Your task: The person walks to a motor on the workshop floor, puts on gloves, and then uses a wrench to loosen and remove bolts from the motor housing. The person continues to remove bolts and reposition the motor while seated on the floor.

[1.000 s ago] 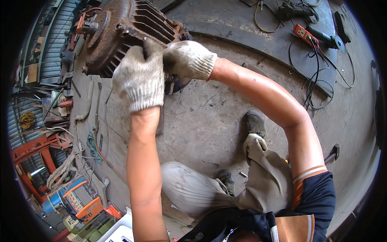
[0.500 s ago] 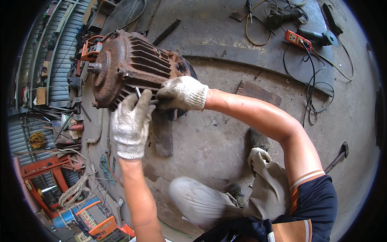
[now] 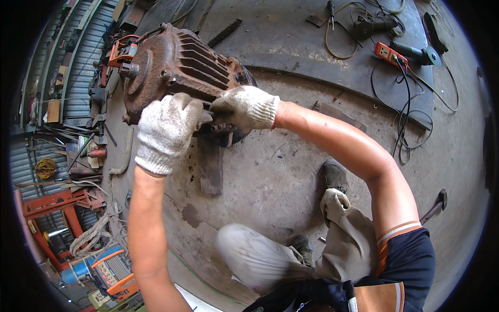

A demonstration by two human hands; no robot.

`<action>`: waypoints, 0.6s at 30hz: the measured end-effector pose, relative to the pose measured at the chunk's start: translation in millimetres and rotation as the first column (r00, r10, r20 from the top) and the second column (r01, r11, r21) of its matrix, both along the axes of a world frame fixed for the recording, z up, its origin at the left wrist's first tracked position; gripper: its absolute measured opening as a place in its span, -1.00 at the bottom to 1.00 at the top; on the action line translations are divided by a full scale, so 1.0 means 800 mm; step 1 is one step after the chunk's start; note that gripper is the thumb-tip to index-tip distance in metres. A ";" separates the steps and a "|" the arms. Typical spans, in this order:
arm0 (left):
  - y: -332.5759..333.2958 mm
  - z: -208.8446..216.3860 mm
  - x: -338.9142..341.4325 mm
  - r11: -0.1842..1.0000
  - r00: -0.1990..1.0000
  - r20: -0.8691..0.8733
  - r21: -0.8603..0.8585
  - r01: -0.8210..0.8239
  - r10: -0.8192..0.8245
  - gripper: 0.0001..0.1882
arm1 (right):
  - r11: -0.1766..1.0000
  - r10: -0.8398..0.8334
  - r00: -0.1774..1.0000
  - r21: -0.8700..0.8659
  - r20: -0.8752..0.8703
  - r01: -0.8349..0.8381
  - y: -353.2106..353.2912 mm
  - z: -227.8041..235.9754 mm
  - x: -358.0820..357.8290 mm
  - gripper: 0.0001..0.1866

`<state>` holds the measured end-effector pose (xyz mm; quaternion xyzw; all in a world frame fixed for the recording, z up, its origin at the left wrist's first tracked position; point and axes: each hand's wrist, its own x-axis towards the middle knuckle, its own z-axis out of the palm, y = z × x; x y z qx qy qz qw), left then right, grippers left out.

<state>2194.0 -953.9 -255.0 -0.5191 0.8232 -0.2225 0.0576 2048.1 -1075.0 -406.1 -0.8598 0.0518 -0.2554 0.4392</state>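
A rusty brown electric motor (image 3: 200, 62) with cooling fins lies on its side in front of me, its shaft stub (image 3: 129, 70) toward the left. Both hands wear whitish knitted gloves with grimy fingers. My left hand (image 3: 169, 127) is closed against the motor's near lower side, knuckles up. My right hand (image 3: 244, 106) is closed just right of it, fingertips at the motor's side and nearly meeting the left ones. Whatever the fingers grip is hidden. Below them a dark opening with small fittings (image 3: 223, 127) shows on the motor's side.
A wooden block (image 3: 210, 166) lies below the motor, a second wooden piece (image 3: 340, 115) farther right. On the dark steel plate (image 3: 280, 36) are an angle grinder (image 3: 416, 52), an orange power strip (image 3: 390, 53) and cables. A hammer (image 3: 435, 205) lies far right; an orange machine (image 3: 114, 273) stands lower left.
My left hand has turned over and moved up and left against the motor. The slim metal rod seen between the hands is now hidden. The view has shifted slightly.
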 end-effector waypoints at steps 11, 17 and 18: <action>0.027 -0.021 -0.055 0.594 -0.375 -0.673 0.740 -0.317 0.638 -0.77 | 0.994 0.103 0.986 -0.025 -0.131 -0.107 -0.004 -0.004 -0.005 -0.62; 0.057 -0.074 -0.053 0.650 -0.430 -0.774 0.628 -0.428 0.465 -0.73 | 0.966 0.197 0.969 0.200 -0.149 -0.165 0.021 -0.044 -0.008 -0.57; 0.067 -0.085 -0.051 0.667 -0.416 -0.796 0.599 -0.442 0.439 -0.73 | 0.942 0.221 0.955 0.299 -0.199 -0.155 0.024 -0.054 -0.015 -0.55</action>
